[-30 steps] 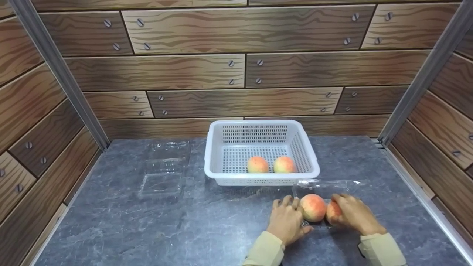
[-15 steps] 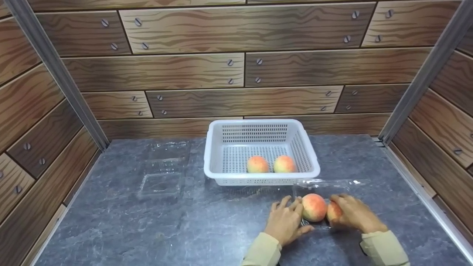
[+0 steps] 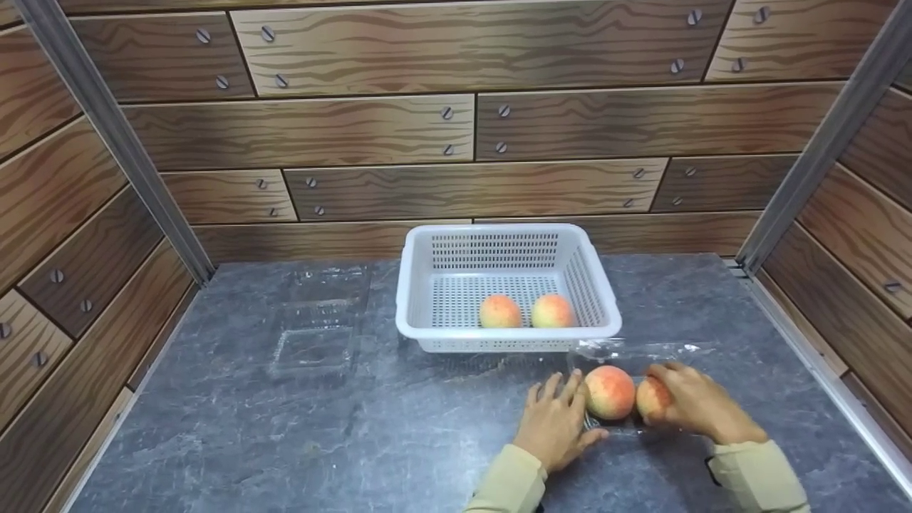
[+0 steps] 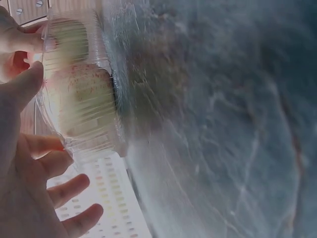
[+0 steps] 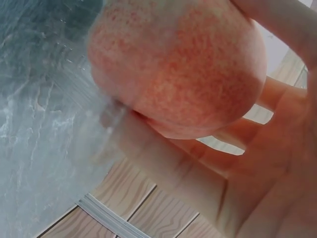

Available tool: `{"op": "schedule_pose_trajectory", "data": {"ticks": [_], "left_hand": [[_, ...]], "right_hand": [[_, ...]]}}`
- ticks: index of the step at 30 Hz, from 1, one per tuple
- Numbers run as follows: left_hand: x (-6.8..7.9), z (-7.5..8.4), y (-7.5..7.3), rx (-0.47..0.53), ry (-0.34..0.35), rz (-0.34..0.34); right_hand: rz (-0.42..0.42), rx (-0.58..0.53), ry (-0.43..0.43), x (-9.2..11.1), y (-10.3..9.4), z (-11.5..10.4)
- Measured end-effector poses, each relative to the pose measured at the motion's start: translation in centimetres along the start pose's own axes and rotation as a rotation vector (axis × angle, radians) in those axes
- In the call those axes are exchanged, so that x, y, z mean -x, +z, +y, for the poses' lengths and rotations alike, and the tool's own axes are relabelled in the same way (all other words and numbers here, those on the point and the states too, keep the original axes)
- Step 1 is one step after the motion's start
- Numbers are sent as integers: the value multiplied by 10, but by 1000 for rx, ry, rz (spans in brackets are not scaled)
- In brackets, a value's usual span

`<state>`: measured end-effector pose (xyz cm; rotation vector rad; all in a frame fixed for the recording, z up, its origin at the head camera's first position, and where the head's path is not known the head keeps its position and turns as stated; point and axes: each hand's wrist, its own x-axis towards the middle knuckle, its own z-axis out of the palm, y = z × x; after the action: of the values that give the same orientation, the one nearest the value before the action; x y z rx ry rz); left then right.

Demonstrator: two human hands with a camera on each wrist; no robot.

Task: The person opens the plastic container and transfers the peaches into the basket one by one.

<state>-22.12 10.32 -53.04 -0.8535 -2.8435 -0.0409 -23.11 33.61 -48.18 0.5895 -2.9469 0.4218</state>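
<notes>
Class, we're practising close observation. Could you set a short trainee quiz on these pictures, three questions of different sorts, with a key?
1. How many peaches lie in the white basket?
2. True or false: the left hand is inside that basket.
3. Fill in: the fingers of the right hand are curled round a ____.

Key:
1. Two.
2. False; it is beside the clear container, in front of the basket.
3. Peach.

Looks like a staged work booth [image 3: 385,192]: printed wood-plank panels [image 3: 370,53] on three sides, metal corner posts [image 3: 116,142], grey marbled counter [image 3: 285,434].
</notes>
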Motion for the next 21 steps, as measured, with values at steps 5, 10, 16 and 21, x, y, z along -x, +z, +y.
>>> {"op": "schedule_pose_trajectory", "data": {"ticks": [5, 10, 16, 21], "left_hand": [[0, -1, -1, 7, 6, -6], [0, -1, -2, 1, 0, -6], [1, -3, -2, 18, -1, -9], [2, -4, -3, 27, -5, -11]], "right_hand": [[0, 2, 7, -2, -7, 0], [-14, -8, 19, -4, -13, -1], [-54, -23, 34, -8, -21, -1], [-79, -45, 52, -11, -27, -2]]}}
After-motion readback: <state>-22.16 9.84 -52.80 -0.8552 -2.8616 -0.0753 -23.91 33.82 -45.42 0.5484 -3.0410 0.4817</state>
